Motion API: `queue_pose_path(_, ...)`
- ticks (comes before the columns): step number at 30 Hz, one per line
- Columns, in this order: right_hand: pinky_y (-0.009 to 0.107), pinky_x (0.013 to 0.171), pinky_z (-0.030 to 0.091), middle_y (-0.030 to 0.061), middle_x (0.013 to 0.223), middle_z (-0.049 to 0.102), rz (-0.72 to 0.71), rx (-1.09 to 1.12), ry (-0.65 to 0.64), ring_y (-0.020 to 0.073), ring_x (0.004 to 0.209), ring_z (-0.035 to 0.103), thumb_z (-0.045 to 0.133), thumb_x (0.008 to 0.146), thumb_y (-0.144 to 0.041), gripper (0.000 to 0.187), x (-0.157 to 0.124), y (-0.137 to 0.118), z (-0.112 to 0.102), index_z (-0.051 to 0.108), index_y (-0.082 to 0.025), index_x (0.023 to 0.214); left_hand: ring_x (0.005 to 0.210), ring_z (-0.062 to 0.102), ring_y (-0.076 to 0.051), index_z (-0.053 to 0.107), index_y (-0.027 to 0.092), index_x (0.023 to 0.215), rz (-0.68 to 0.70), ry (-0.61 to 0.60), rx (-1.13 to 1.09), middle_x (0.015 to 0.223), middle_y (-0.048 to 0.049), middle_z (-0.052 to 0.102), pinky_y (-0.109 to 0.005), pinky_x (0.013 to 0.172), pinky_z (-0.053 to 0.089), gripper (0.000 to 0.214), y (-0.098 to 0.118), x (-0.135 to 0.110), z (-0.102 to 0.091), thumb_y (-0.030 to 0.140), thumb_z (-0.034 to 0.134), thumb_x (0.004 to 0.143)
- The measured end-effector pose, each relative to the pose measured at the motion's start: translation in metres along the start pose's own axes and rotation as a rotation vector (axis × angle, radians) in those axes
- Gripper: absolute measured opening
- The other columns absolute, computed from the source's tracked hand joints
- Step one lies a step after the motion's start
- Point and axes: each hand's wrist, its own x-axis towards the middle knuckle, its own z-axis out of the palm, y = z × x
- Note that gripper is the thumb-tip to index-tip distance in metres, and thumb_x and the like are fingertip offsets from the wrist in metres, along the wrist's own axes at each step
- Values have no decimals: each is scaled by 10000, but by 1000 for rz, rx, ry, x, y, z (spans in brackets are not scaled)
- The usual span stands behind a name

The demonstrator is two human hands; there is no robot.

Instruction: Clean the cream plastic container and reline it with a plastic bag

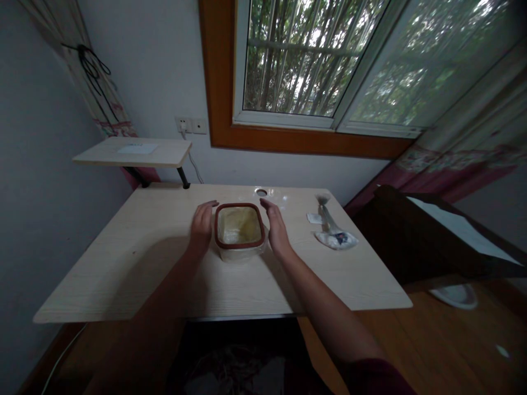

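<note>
A clear square food container (241, 253) with a reddish-brown rim stands upright on the pale wooden desk (144, 263). Something pale yellowish shows through its top; whether that is a lid or the contents I cannot tell. My left hand (201, 225) is beside the container's left wall, fingers stretched out and pointing away from me. On the other side, my right hand (276, 227) is held the same way near the right wall, its thumb side up. Both palms face the container. Whether either hand touches it is hard to make out.
To the right lies a knotted clear plastic bag (335, 238) with whitish contents, near a small white paper (315, 218). A raised shelf (135, 151) stands at the desk's back left. A cable hole (261, 192) sits behind the container. Dark furniture (432, 236) adjoins the right side.
</note>
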Motion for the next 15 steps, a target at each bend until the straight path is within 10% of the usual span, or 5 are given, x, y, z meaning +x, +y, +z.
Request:
queue_pose_path(3,515,1165,355,86,1285,649,-227,-172,-73,254,1291,547,280,1028,-541,502,6,-17,-22,683,-268,1155,1343,501,-234,706,191,1053,314,29,158,1263,-111,667,-467,1199,318,449,17,4,-20,410,319,994)
queue_pose_path(7,512,1202,297,38,1070,726,-526,-314,-461,233,1150,627,286,1039,-437,462,13,-41,-35,725,-292,1020,1222,601,-223,743,237,945,574,-473,319,1024,-63,757,-471,1238,236,401,43,9,-38,382,370,980)
queue_pose_path(15,471,1077,405,54,818,721,-812,-636,-755,223,922,661,424,1013,-358,348,9,-43,-28,710,-210,880,883,670,-157,664,211,786,738,-743,573,853,-24,730,-443,1199,286,332,54,10,-46,285,407,980)
